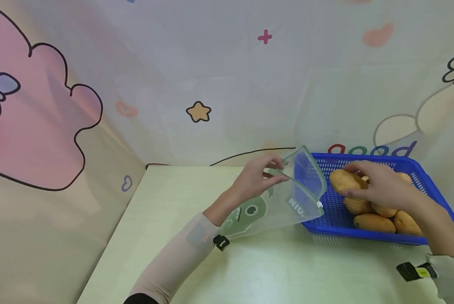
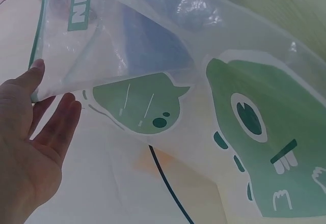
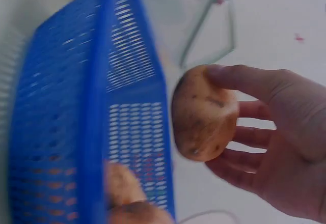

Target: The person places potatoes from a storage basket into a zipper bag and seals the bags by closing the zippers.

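My left hand (image 1: 258, 175) pinches the top edge of a clear zip bag (image 1: 284, 207) printed with green cartoon figures. The bag's mouth gapes toward the right, and a white slider (image 1: 319, 204) sits at the near end of its zip. In my right hand (image 1: 382, 185) is a potato (image 1: 346, 180), gripped between thumb and fingers above a blue basket (image 1: 341, 230). The right wrist view shows this potato (image 3: 204, 113) with the thumb on one side and the fingers behind it. More potatoes (image 1: 375, 223) lie beneath it in the basket's right part.
The basket stands at the right of a pale green table (image 1: 181, 194), against a printed cloth backdrop (image 1: 227, 84). The bag's open end overlaps the basket's left side in the head view. Dark wrist straps (image 1: 221, 242) are on both sleeves.
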### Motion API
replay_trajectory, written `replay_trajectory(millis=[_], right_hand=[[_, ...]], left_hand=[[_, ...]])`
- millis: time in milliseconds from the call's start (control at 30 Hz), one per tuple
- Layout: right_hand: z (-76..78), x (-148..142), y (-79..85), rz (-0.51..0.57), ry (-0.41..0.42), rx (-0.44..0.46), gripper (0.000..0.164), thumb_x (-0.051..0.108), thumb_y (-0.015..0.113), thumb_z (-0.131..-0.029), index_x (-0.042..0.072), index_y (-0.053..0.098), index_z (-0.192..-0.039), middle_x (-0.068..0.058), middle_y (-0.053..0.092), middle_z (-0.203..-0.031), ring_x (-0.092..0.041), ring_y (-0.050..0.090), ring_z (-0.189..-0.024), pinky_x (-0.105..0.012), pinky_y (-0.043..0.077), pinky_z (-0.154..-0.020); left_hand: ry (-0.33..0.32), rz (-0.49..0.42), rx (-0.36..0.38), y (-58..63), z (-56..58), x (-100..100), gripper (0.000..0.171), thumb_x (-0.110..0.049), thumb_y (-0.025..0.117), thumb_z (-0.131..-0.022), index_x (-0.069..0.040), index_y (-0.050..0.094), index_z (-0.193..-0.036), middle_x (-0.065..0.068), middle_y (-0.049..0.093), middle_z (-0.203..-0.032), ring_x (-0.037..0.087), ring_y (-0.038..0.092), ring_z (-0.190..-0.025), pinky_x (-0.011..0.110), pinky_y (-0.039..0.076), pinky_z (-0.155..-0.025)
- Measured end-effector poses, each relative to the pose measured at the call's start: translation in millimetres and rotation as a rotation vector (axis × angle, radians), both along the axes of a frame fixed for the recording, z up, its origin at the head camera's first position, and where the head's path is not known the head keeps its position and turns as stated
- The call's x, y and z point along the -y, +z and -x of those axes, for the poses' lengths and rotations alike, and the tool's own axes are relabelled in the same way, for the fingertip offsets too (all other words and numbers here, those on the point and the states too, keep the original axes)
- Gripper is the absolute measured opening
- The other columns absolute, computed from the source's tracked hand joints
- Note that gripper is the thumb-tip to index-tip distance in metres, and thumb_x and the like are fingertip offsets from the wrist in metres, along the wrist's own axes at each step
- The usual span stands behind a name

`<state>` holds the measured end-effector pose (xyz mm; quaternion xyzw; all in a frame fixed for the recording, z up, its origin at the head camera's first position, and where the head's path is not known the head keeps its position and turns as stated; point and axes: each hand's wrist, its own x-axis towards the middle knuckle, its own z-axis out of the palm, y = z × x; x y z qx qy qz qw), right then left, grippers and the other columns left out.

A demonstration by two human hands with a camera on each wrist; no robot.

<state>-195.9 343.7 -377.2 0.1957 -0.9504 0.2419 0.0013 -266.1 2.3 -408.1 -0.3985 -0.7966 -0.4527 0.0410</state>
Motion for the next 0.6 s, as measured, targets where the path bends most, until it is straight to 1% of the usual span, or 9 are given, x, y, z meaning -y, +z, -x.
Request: replay_trajectory(millis=[67, 133, 200, 267, 367, 400, 500, 600], right_hand=[[0.6, 6, 9.1, 0.029, -0.012, -0.047, 0.061, 0.030, 0.083, -0.096, 0.000, 0.058, -0.142, -0.021, 0.065, -0.134, -0.042, 0.060, -0.118, -0.063, 0.056, -0.091], [2.6, 17, 14.8, 0.074, -0.005, -0.081, 0.062, 0.029, 0.084, -0.095, 0.002, 0.057, -0.144, -0.020, 0.065, -0.134, -0.040, 0.060, -0.119, -0.061, 0.056, -0.091], [6.4, 31, 16.8, 0.115, 0.026, -0.108, 0.062, 0.027, 0.084, -0.094, 0.004, 0.058, -0.145, -0.018, 0.065, -0.135, -0.037, 0.062, -0.118, -0.058, 0.058, -0.092], [11.0, 44, 16.4, 0.128, 0.073, -0.133, 0.061, 0.026, 0.085, -0.094, 0.004, 0.059, -0.145, -0.016, 0.066, -0.134, -0.034, 0.064, -0.117, -0.053, 0.060, -0.091], [15.2, 59, 13.5, 0.137, 0.132, -0.143, 0.060, 0.024, 0.085, -0.094, 0.003, 0.059, -0.143, -0.015, 0.066, -0.134, -0.032, 0.065, -0.114, -0.051, 0.061, -0.089], [15.8, 63, 12.3, 0.132, 0.140, -0.144, 0.060, 0.024, 0.085, -0.094, 0.003, 0.059, -0.143, -0.015, 0.067, -0.134, -0.032, 0.065, -0.114, -0.051, 0.062, -0.089], [17.2, 70, 9.8, 0.140, 0.147, -0.128, 0.059, 0.021, 0.085, -0.093, 0.001, 0.059, -0.143, -0.016, 0.067, -0.133, -0.033, 0.065, -0.114, -0.052, 0.062, -0.088], [20.1, 75, 7.4, 0.141, 0.148, -0.112, 0.059, 0.017, 0.085, -0.093, 0.001, 0.059, -0.143, -0.016, 0.067, -0.132, -0.034, 0.064, -0.115, -0.052, 0.062, -0.087]], left_hand=[[-0.003, 0.007, -0.001, -0.1, 0.2, -2, 0.027, -0.015, 0.082, -0.095, -0.010, 0.065, -0.115, 0.006, 0.071, -0.114, 0.018, 0.072, -0.114, 0.022, 0.062, -0.085], [-0.003, 0.010, -0.007, 0.4, 0.0, -2, 0.027, -0.015, 0.082, -0.095, -0.009, 0.065, -0.115, 0.007, 0.071, -0.114, 0.020, 0.072, -0.114, 0.022, 0.062, -0.085], [-0.004, 0.005, -0.012, 1.2, 0.0, -3, 0.028, -0.015, 0.083, -0.095, -0.009, 0.065, -0.115, 0.009, 0.071, -0.114, 0.022, 0.072, -0.114, 0.021, 0.061, -0.084], [-0.008, -0.002, -0.013, 1.8, 0.2, -3, 0.029, -0.015, 0.083, -0.094, -0.007, 0.065, -0.116, 0.011, 0.071, -0.115, 0.025, 0.072, -0.115, 0.019, 0.060, -0.084], [-0.004, 0.001, -0.007, 2.1, -0.3, -4, 0.032, -0.016, 0.084, -0.094, -0.005, 0.065, -0.118, 0.011, 0.071, -0.116, 0.022, 0.072, -0.116, 0.016, 0.059, -0.084], [-0.001, 0.004, -0.003, 1.8, -0.6, -4, 0.032, -0.016, 0.084, -0.094, -0.005, 0.065, -0.118, 0.010, 0.071, -0.116, 0.021, 0.071, -0.116, 0.016, 0.059, -0.085], [0.007, 0.013, -0.002, 1.8, -1.3, -4, 0.033, -0.017, 0.084, -0.094, -0.005, 0.066, -0.119, 0.007, 0.071, -0.117, 0.016, 0.071, -0.115, 0.015, 0.059, -0.085], [0.014, 0.010, -0.009, 2.3, -1.6, -2, 0.032, -0.017, 0.084, -0.094, -0.005, 0.066, -0.118, 0.005, 0.071, -0.115, 0.015, 0.071, -0.114, 0.017, 0.060, -0.085]])
